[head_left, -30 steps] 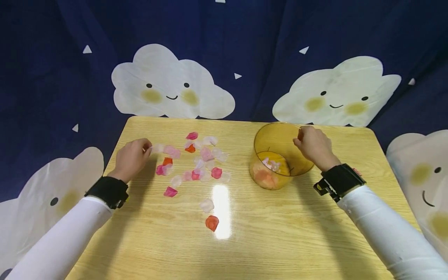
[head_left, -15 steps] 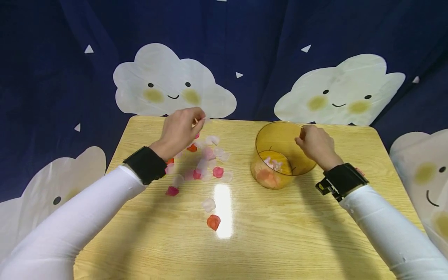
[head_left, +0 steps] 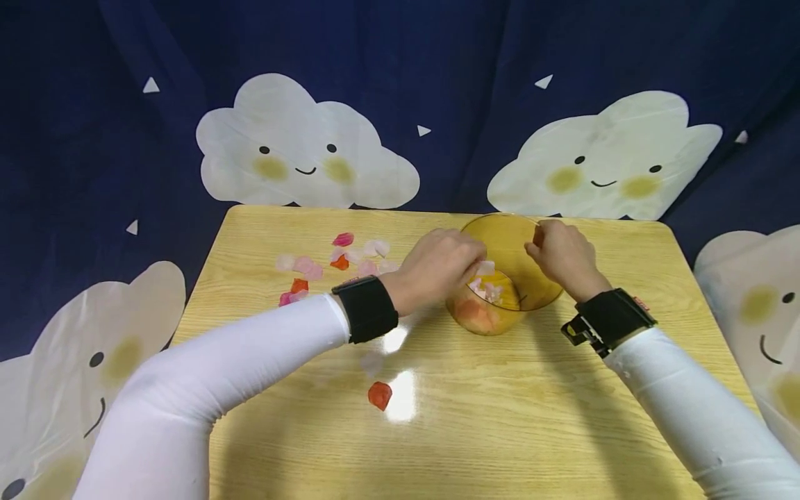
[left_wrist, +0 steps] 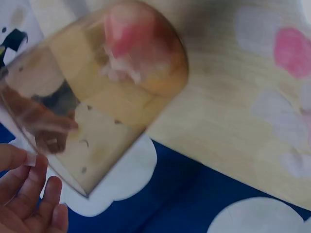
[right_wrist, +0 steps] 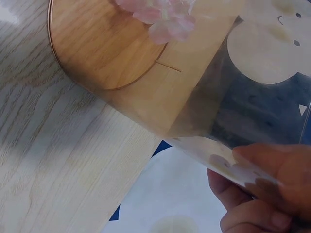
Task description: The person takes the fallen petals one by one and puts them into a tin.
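An amber see-through round container (head_left: 507, 239) stands on the wooden table, with pale pink petals (head_left: 484, 290) in its bottom. My right hand (head_left: 565, 257) grips the container's rim on its right side, thumb and fingers on either side of the wall in the right wrist view. At the left part of the rim is my left hand (head_left: 437, 267), pinching a whitish petal (left_wrist: 30, 159) between thumb and fingertips. The left wrist view shows this hand (left_wrist: 31, 194) by the container's mouth.
Loose petals in pink, white and red lie left of the container, among them a pink petal (head_left: 343, 239). A red petal (head_left: 380, 395) lies nearer the front of the wooden table (head_left: 500, 417). Behind hangs a dark blue curtain (head_left: 456, 69) with cloud prints.
My left hand has lifted from the table's left side and travelled right to the container, bringing the whitish petal. The right hand has kept its grip on the rim.
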The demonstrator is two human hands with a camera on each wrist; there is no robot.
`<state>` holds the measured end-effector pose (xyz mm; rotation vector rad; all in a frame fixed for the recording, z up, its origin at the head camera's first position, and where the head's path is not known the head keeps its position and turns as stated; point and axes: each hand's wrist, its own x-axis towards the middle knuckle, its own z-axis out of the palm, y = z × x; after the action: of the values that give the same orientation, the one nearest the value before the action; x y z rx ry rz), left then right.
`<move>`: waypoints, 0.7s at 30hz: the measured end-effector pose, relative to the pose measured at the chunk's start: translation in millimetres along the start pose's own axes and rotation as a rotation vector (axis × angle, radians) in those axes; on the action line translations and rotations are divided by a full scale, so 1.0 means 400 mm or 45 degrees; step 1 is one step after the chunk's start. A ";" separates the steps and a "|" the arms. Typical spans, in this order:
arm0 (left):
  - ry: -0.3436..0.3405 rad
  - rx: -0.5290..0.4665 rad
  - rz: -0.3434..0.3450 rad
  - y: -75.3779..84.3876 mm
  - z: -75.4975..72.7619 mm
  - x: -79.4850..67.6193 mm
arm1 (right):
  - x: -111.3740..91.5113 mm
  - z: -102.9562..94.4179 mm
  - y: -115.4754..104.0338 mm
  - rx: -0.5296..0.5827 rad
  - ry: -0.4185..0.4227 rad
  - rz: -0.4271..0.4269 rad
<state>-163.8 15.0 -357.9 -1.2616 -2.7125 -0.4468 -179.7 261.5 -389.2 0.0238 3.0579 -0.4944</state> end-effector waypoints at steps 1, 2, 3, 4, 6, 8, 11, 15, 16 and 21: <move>-0.034 0.014 0.004 0.006 0.005 0.002 | 0.000 0.000 -0.001 0.002 -0.001 0.000; -0.068 0.025 0.004 0.010 0.009 0.003 | 0.000 0.000 -0.002 0.002 0.000 0.000; -0.100 0.032 0.000 0.013 0.012 0.004 | 0.000 0.001 -0.002 0.003 0.000 -0.002; -0.128 0.040 -0.004 0.016 0.014 0.004 | -0.001 0.001 -0.003 0.003 -0.001 -0.003; -0.169 0.051 -0.021 0.016 0.015 0.003 | -0.002 0.001 -0.003 0.002 -0.003 -0.002; -0.167 0.032 -0.048 0.012 0.013 0.000 | -0.004 0.001 -0.002 0.001 -0.009 -0.002; -0.094 -0.014 -0.091 -0.008 0.008 -0.012 | -0.005 0.001 -0.002 0.001 -0.015 -0.006; 0.042 -0.126 -0.195 -0.056 -0.006 -0.035 | -0.003 0.000 -0.003 0.005 -0.017 -0.006; 0.061 -0.157 -0.234 -0.073 -0.010 -0.042 | -0.003 0.000 -0.003 0.005 -0.018 -0.002; 0.040 -0.237 -0.461 -0.171 -0.031 -0.092 | -0.001 -0.002 -0.004 0.004 -0.028 0.012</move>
<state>-192.4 -57.5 -369.4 -0.7819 -2.9324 -0.7633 -179.1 260.3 -388.1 0.0331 3.0339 -0.4961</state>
